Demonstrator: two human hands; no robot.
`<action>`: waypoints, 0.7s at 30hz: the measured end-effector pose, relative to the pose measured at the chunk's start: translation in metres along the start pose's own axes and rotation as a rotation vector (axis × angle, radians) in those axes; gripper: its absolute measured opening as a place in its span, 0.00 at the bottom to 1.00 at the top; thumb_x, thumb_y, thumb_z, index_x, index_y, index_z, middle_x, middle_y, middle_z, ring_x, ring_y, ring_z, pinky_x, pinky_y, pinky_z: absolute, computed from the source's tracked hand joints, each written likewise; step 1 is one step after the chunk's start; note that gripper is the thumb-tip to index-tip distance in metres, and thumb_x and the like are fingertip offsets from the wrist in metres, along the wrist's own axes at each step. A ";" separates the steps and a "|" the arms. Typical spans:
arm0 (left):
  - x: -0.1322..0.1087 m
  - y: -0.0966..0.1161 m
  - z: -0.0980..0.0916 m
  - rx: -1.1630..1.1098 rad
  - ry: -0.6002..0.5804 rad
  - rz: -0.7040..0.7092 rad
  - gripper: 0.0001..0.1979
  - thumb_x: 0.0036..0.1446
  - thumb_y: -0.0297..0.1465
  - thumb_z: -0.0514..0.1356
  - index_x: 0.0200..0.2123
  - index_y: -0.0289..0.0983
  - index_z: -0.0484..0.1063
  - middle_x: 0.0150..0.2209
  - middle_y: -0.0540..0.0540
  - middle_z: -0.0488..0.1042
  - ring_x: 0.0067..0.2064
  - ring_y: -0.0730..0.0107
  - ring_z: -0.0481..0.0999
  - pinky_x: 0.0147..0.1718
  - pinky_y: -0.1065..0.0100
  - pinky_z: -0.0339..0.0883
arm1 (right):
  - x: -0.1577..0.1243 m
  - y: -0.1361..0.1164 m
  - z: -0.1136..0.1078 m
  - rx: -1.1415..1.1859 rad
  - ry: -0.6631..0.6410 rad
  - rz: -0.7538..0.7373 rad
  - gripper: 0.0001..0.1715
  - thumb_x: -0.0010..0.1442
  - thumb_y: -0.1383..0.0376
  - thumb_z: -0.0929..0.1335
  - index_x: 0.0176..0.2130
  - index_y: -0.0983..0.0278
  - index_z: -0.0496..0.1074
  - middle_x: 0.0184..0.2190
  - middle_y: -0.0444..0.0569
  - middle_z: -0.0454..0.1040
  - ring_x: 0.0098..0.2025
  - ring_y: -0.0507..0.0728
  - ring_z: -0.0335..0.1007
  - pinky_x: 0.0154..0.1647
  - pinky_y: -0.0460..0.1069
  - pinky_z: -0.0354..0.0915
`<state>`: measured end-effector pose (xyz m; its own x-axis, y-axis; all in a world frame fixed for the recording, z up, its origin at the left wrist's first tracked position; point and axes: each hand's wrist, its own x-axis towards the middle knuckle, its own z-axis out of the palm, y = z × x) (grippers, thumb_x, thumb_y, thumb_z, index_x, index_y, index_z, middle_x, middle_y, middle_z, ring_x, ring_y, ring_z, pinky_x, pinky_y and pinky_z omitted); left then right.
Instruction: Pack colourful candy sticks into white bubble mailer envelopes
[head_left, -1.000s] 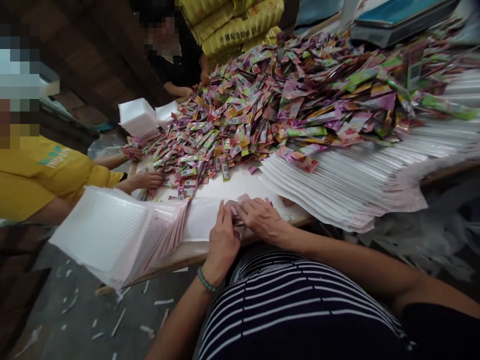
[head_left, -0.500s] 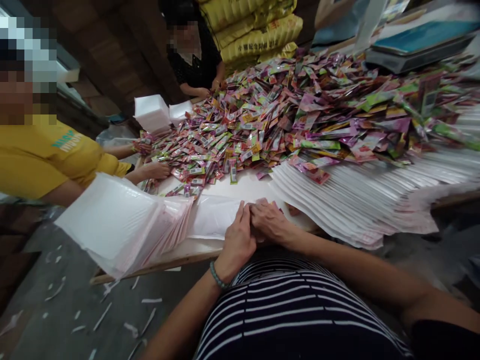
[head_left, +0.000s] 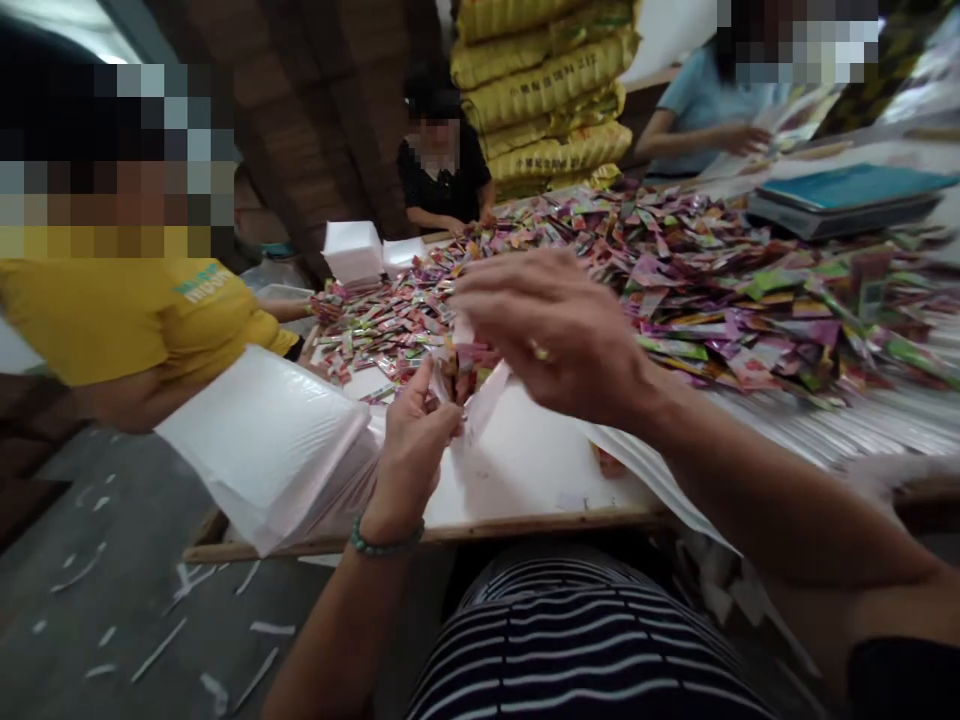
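My left hand (head_left: pixel 416 435) has its fingers closed on the side of a white padded mailer (head_left: pixel 484 405), held tilted up over the table. Several small colourful packets (head_left: pixel 459 378) show at the mailer's mouth. Just above and to the right of that opening is my right hand (head_left: pixel 559 335), smeared by motion. Its fingertips point left beside a pale pink edge, and whether they grip anything is hidden. Left of my left hand lies a stack of white padded mailers (head_left: pixel 262 440). Beyond both hands spreads a large heap of colourful packets (head_left: pixel 697 270).
A wooden rim (head_left: pixel 525 525) edges the white table (head_left: pixel 532 470). Overlapping mailers (head_left: pixel 787 440) lie at the right, and a scale (head_left: pixel 855 195) stands behind. A person in yellow (head_left: pixel 127 320) is at the left; others work across the table. Paper strips litter the floor.
The mailer has gone from flat on the table to tilted up in my left hand, which moved left. My right hand has lifted above it. The view has shifted, bringing in a person in light blue.
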<state>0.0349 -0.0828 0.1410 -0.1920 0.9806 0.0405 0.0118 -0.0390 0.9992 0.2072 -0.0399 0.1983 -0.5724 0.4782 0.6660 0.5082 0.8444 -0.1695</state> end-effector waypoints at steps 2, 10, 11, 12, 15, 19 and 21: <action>-0.004 0.006 0.000 -0.063 0.065 0.023 0.40 0.39 0.25 0.60 0.61 0.34 0.62 0.23 0.57 0.71 0.18 0.83 0.57 0.18 0.77 0.51 | -0.012 -0.006 -0.001 0.020 0.158 0.108 0.27 0.69 0.59 0.56 0.65 0.57 0.57 0.61 0.50 0.62 0.64 0.65 0.54 0.60 0.65 0.54; -0.019 -0.035 0.024 -0.048 0.018 -0.094 0.43 0.50 0.29 0.61 0.67 0.35 0.48 0.25 0.53 0.75 0.24 0.74 0.73 0.27 0.72 0.69 | -0.121 -0.001 0.157 0.310 0.042 0.559 0.66 0.48 0.52 0.73 0.69 0.69 0.36 0.66 0.69 0.53 0.65 0.70 0.55 0.57 0.64 0.63; -0.020 -0.035 0.025 -0.034 -0.029 -0.082 0.43 0.51 0.31 0.61 0.68 0.36 0.45 0.27 0.51 0.76 0.26 0.73 0.75 0.30 0.71 0.71 | -0.123 0.003 0.170 0.352 0.074 0.670 0.59 0.50 0.53 0.72 0.68 0.70 0.42 0.62 0.68 0.60 0.60 0.69 0.63 0.53 0.63 0.66; -0.020 -0.035 0.023 -0.003 -0.074 -0.054 0.44 0.53 0.33 0.62 0.68 0.37 0.43 0.32 0.48 0.78 0.28 0.72 0.76 0.33 0.69 0.72 | -0.121 0.008 0.178 0.401 0.113 0.768 0.50 0.53 0.54 0.70 0.66 0.70 0.51 0.56 0.66 0.68 0.54 0.68 0.69 0.49 0.61 0.69; -0.010 -0.033 0.002 0.189 -0.043 0.146 0.52 0.49 0.37 0.67 0.69 0.42 0.40 0.54 0.38 0.72 0.41 0.66 0.78 0.44 0.63 0.72 | -0.103 0.028 0.168 0.625 0.209 0.916 0.24 0.54 0.54 0.67 0.45 0.68 0.74 0.36 0.55 0.79 0.39 0.64 0.75 0.41 0.58 0.71; 0.024 -0.051 -0.046 0.390 -0.064 0.326 0.55 0.38 0.40 0.73 0.67 0.44 0.49 0.66 0.36 0.58 0.62 0.54 0.65 0.56 0.57 0.64 | -0.085 0.043 0.128 0.966 0.212 0.823 0.22 0.47 0.54 0.75 0.39 0.64 0.77 0.38 0.50 0.80 0.43 0.63 0.74 0.46 0.57 0.70; 0.036 -0.069 -0.060 0.412 -0.215 0.285 0.46 0.37 0.41 0.73 0.61 0.41 0.63 0.59 0.37 0.68 0.59 0.53 0.69 0.54 0.56 0.66 | -0.086 0.045 0.123 1.074 0.132 0.765 0.28 0.43 0.56 0.77 0.44 0.63 0.76 0.42 0.50 0.79 0.46 0.63 0.74 0.49 0.58 0.70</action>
<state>-0.0314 -0.0567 0.0741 0.0794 0.9610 0.2649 0.4262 -0.2730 0.8625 0.2002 -0.0138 0.0438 -0.2736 0.9407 0.2005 -0.1208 0.1731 -0.9775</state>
